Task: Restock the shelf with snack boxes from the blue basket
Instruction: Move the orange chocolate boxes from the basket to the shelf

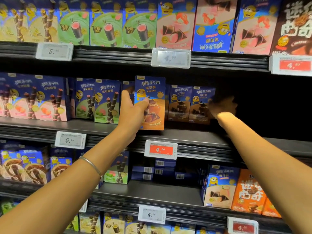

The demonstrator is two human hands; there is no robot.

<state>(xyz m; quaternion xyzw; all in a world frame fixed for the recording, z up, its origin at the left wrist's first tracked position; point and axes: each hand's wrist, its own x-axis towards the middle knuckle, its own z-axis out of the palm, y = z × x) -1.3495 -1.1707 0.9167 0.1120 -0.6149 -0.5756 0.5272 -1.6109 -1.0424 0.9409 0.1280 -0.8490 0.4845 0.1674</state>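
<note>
Forearms: both reach from the bottom corners up toward the middle shelf (94,126); a thin bangle (92,164) sits on the left wrist.
Left hand (133,109): grips an orange-and-blue snack box (152,98) upright by its left edge, thumb across the front, at the shelf's front lip above the red price tag (160,149).
Right hand (223,105): in the shadowed gap, just beside the rightmost of the matching boxes (190,103); it is blurred and dark, so I cannot tell whether it grasps, pushes or hangs loose.
Risk: the one-edge grip could let the box twist or drop off the lip. Sliding it back carelessly may tip the boxes standing behind, and the right hand, working in the dark, could topple its neighbour.
Hidden: the blue basket is out of view, the shelf right of the boxes is black, and the fingers behind the held box are unseen.
</note>
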